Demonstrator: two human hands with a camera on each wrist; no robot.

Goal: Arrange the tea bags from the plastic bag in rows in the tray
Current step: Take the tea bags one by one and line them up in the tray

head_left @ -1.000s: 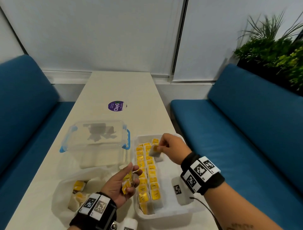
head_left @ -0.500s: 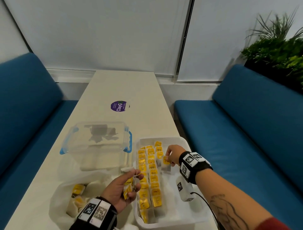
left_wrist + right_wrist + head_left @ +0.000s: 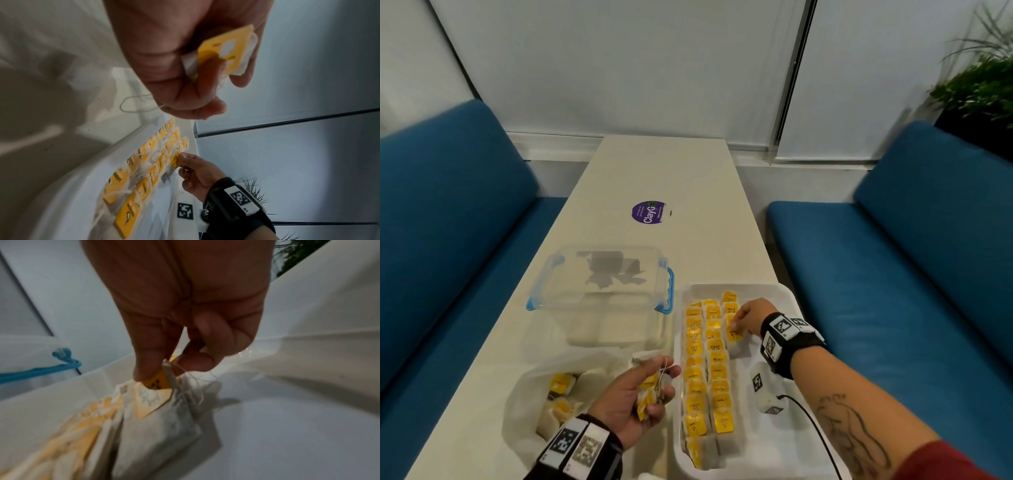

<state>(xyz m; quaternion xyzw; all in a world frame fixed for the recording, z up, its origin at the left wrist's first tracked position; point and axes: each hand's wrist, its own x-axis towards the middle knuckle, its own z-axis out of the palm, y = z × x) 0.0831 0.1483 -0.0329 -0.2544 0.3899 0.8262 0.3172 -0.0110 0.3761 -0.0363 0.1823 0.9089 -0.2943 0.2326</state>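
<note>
Placing step: right hand is pinching a tea bag into the tray's third row, far right, while left hand is clutching spare bags beside the plastic bag; release comes next.

Soft, even indoor light; wrist views dim and motion-blurred, head view's edges bowed.

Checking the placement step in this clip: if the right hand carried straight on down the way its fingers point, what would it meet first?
The right hand pinches a tea bag by its yellow tag, fingers pointing down into the tray. That bag would likely meet the white tray floor first, right beside the third row's bags; depth is hard to judge.
</note>
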